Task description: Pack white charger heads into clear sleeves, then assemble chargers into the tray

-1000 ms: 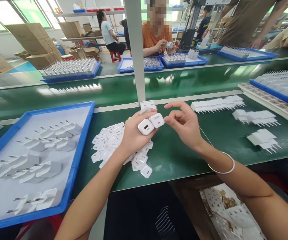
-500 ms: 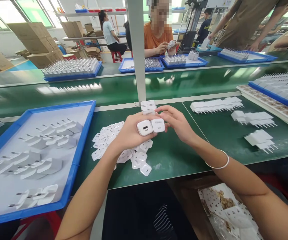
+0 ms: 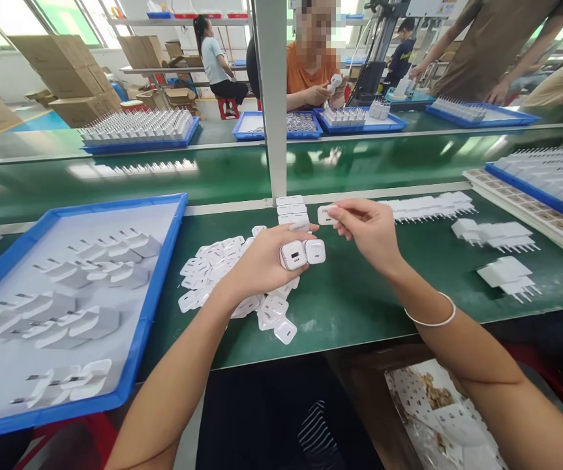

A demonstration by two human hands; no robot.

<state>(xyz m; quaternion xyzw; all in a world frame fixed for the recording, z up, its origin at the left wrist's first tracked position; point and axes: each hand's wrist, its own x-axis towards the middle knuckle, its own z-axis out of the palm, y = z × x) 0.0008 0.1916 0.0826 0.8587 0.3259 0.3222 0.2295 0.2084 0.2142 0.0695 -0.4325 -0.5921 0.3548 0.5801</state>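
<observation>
My left hand (image 3: 254,261) is closed around white plug chargers, with two ends showing side by side. One charger (image 3: 289,256) has a dark wide port and a small slot; the white end beside it (image 3: 316,252) has a single slot. Above and to the right, my right hand (image 3: 372,232) pinches a thin white faceplate (image 3: 325,215) between thumb and fingers, apart from the chargers. Loose white faceplates (image 3: 213,264) lie heaped under and left of my left hand. Behind it is a short row of printed white faceplates (image 3: 291,201).
At left, a blue-rimmed tray (image 3: 164,274) holds several chargers with pins. White chargers (image 3: 430,207) lie grouped at right, by a white slotted strip (image 3: 530,212) and another loaded tray (image 3: 501,171). A post (image 3: 275,98) rises behind; a co-worker (image 3: 313,72) sits across.
My right hand has moved up and right, away from the chargers, and now shows a faceplate in its pinch. My left hand has shifted slightly right with the chargers.
</observation>
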